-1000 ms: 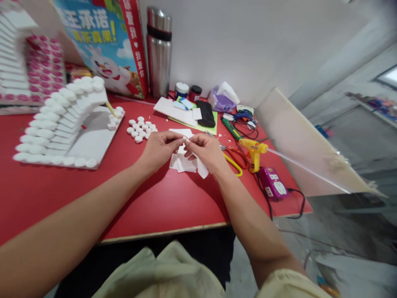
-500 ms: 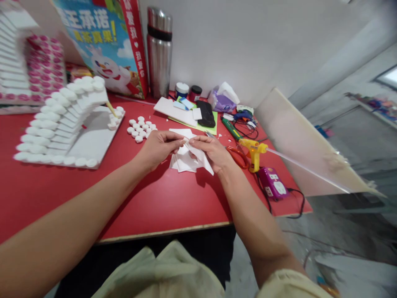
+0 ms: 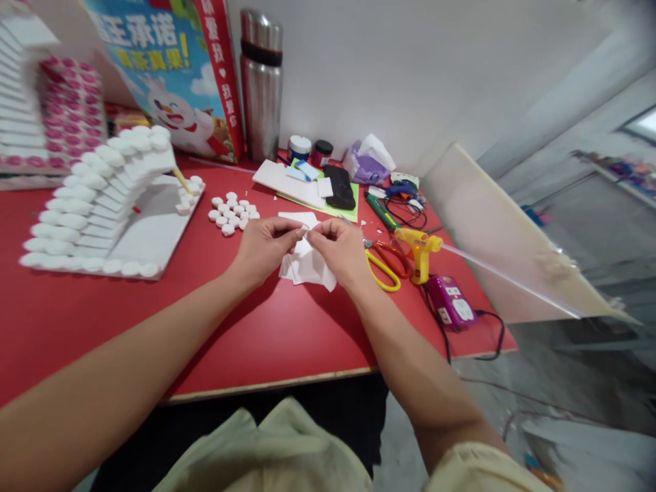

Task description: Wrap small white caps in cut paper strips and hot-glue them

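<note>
My left hand [image 3: 264, 247] and my right hand [image 3: 335, 249] meet over the red table [image 3: 154, 321], fingertips pinched together on a small white foam piece [image 3: 306, 234]. Under them lies a loose pile of white foam sheets [image 3: 305, 268]. A cluster of small white foam discs [image 3: 231, 212] sits just beyond my left hand. Orange and yellow scissors [image 3: 383, 263] lie right beside my right hand.
A white stepped foam model [image 3: 102, 205] stands at the left. A yellow glue gun [image 3: 417, 251] and a purple power strip [image 3: 451, 304] are at the right, a steel flask [image 3: 261, 85] and paint jars at the back. A pale board [image 3: 492, 232] leans off the right edge.
My right hand turned outward and lifted a foam sheet half a second ago, then came back in; the sheet lies lower now and the scissors show again.
</note>
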